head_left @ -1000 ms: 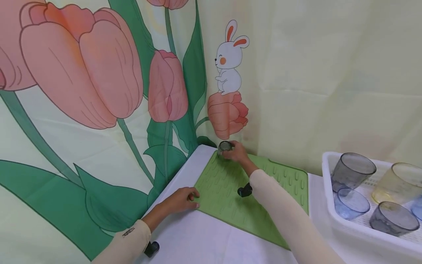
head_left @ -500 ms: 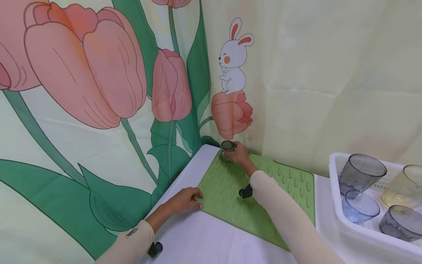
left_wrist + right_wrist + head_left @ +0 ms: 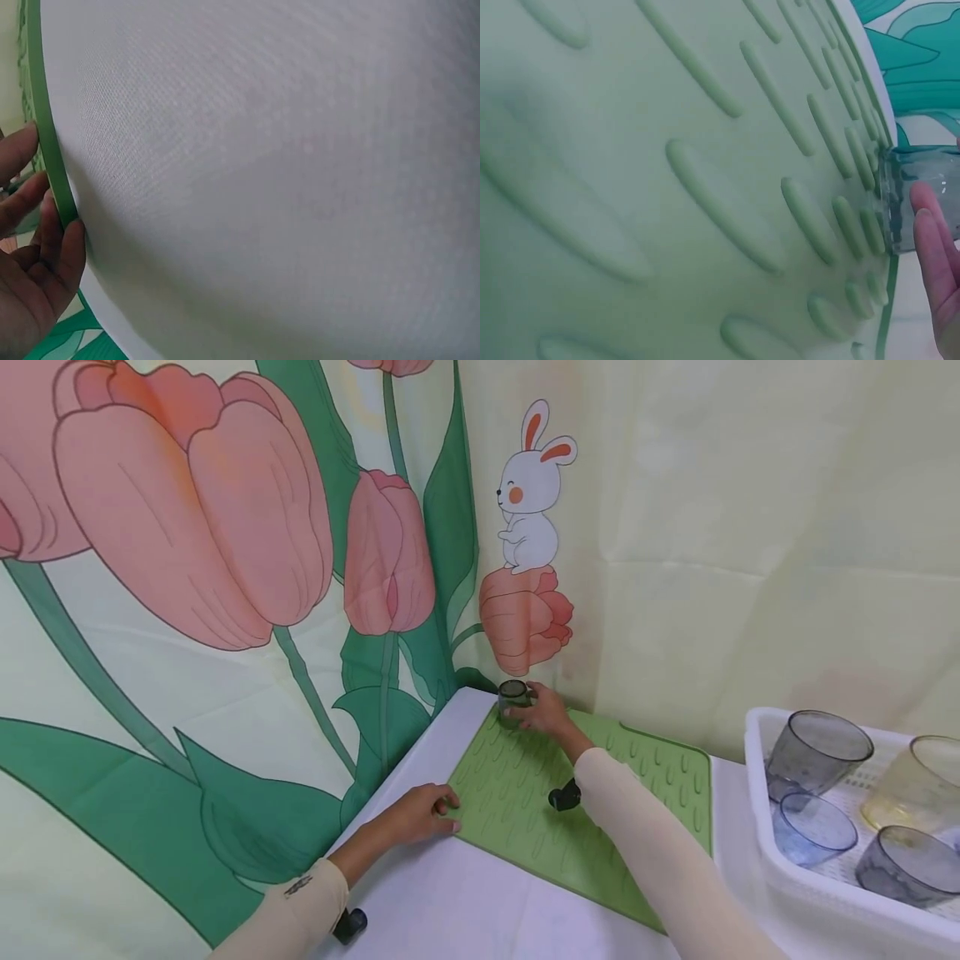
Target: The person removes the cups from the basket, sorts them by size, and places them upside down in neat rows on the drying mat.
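Note:
At the far left corner of the green ribbed mat (image 3: pixel 510 827), a small grey drinking glass (image 3: pixel 513 695) stands upright, mouth up. My right hand (image 3: pixel 543 710) holds it from the right side, one finger near the rim and the thumb across the front. In the right wrist view, fingers lie along the wall of the clear glass (image 3: pixel 904 169), whose base is at the mat's ribs. My left hand (image 3: pixel 420 814) rests at the mat's near left corner, fingers loosely bent. Its fingertips touch the green edge (image 3: pixel 46 142) in the left wrist view.
A white basket (image 3: pixel 765 835) on the right holds several tumblers, among them a tall grey glass (image 3: pixel 813 756), a blue glass (image 3: pixel 813 835) and a yellow glass (image 3: pixel 900 789). A white cloth (image 3: pixel 480 902) covers the table. Behind hangs a tulip-printed curtain (image 3: pixel 675 568).
The grey glass has shifted slightly left toward the mat's far corner with my right hand. My left hand stays at the mat's corner. The head view has turned a little.

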`<control>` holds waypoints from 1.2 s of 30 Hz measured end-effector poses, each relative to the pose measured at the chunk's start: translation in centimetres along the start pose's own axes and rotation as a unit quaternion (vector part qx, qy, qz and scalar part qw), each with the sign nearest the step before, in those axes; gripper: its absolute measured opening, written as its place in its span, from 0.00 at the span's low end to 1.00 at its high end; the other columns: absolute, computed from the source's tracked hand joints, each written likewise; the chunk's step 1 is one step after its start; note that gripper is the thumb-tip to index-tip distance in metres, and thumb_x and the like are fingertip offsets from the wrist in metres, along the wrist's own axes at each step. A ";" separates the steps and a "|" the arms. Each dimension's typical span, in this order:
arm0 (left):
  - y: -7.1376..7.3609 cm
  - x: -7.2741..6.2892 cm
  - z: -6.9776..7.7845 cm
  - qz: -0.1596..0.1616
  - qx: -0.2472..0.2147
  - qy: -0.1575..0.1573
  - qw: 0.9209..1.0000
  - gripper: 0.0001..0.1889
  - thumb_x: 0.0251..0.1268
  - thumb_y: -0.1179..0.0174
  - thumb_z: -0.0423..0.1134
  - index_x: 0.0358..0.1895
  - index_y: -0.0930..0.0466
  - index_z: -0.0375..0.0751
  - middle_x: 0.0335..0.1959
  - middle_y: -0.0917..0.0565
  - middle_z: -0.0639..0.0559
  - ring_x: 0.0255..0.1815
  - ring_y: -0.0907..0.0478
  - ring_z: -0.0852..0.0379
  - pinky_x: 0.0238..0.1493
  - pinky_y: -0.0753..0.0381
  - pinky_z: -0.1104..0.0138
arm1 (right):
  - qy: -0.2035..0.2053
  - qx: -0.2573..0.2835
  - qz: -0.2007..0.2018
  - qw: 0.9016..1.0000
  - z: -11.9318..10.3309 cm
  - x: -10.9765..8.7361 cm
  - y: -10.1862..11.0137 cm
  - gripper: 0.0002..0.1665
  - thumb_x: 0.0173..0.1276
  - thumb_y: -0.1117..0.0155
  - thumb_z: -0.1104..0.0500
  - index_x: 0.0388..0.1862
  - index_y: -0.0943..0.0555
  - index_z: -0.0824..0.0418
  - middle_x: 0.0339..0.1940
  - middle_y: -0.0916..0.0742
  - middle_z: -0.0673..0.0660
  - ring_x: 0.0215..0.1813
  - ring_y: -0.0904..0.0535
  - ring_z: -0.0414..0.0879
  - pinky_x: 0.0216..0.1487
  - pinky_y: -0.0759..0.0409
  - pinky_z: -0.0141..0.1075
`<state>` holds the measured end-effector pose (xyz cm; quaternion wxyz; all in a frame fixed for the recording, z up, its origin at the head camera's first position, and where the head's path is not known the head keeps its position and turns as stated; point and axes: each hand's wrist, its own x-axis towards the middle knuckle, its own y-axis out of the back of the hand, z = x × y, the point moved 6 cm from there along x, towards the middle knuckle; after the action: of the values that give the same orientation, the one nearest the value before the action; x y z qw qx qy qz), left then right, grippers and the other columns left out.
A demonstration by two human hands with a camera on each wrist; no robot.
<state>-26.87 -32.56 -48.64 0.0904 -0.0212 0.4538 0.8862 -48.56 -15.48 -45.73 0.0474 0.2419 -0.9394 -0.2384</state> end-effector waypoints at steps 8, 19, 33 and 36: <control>-0.2 0.3 0.5 0.013 0.015 0.017 1.000 0.15 0.60 0.28 0.40 0.47 0.18 0.41 0.36 0.22 0.51 0.39 0.27 0.57 0.38 0.25 0.64 | 0.005 -0.003 0.006 1.000 -0.3 -1.1 1.7 0.51 0.66 0.28 0.50 0.79 0.45 0.63 0.77 0.33 0.66 0.42 0.12 0.57 0.47 0.17 0.38; -0.3 0.5 0.8 0.018 0.018 0.008 1.000 0.16 0.60 0.28 0.39 0.48 0.19 0.39 0.37 0.22 0.50 0.39 0.27 0.56 0.40 0.24 0.63 | 0.010 -0.008 -0.012 1.000 -1.2 -4.0 4.4 0.47 0.65 0.28 0.45 0.75 0.38 0.62 0.72 0.27 0.66 0.48 0.14 0.64 0.49 0.16 0.44; -0.2 0.1 1.6 0.018 0.034 0.042 0.998 0.15 0.58 0.27 0.37 0.45 0.20 0.38 0.36 0.24 0.51 0.39 0.28 0.55 0.42 0.25 0.61 | 0.042 -0.066 -0.054 0.996 -2.5 -10.0 7.7 0.41 0.67 0.30 0.45 0.71 0.32 0.63 0.64 0.21 0.64 0.39 0.13 0.58 0.43 0.15 0.46; -0.4 0.1 1.7 0.016 0.035 0.044 0.998 0.15 0.57 0.26 0.37 0.43 0.21 0.39 0.35 0.24 0.50 0.38 0.29 0.55 0.41 0.25 0.61 | 0.046 -0.076 -0.054 0.995 -2.3 -11.2 8.2 0.40 0.66 0.30 0.44 0.70 0.31 0.62 0.62 0.19 0.64 0.34 0.13 0.53 0.43 0.16 0.45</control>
<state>-26.87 -30.99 -47.97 0.0572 -0.0501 0.4880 0.8695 -41.76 -4.80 -39.58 0.0955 0.2989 -0.9009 -0.2998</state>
